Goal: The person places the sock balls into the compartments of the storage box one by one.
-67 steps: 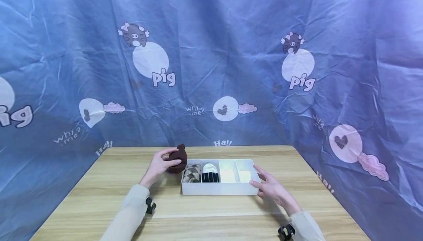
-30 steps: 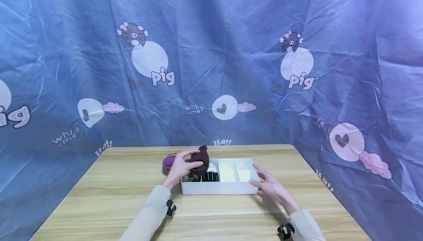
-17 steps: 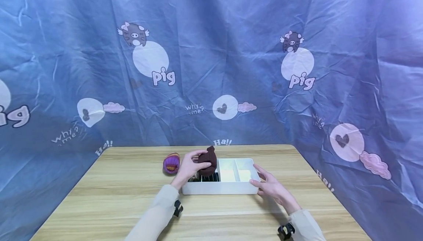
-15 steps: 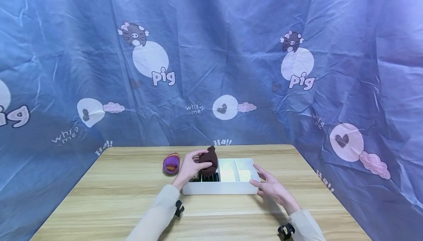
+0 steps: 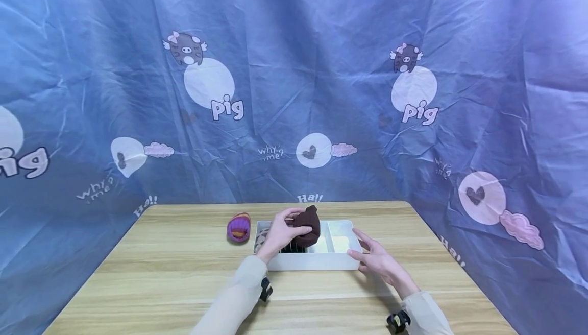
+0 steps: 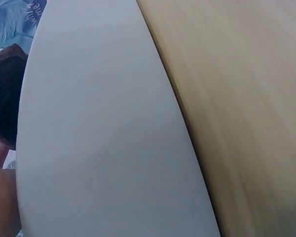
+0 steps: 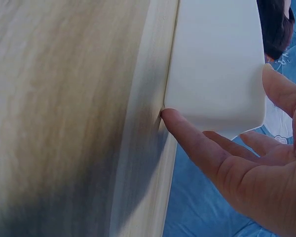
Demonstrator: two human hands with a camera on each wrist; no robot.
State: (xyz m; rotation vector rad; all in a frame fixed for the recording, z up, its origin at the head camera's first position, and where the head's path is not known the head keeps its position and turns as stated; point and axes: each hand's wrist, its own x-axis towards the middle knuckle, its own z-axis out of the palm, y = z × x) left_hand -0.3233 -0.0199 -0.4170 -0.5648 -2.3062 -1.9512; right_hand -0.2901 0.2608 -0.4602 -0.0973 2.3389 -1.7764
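In the head view my left hand pinches a brown rolled-up pair of socks over the middle compartments of a white divided box. Thumb in front and fingers behind, it keeps the roll above the rim. Black-and-white striped socks sit in the box, partly covered by that hand. Grey-brown patterned socks fill the leftmost compartment. My right hand grips the box's right end. In the right wrist view its thumb lies at the rim, with another fingertip at the bottom corner.
A purple and orange rolled-up pair of socks lies on the wooden table, left of the box. White dividers split the box into several compartments. Behind the table hangs a blue curtain with printed pigs.
My left hand has carried the brown socks rightward, from beside the box's left end to over its middle. The purple socks came into sight behind it. The right hand has stayed put.
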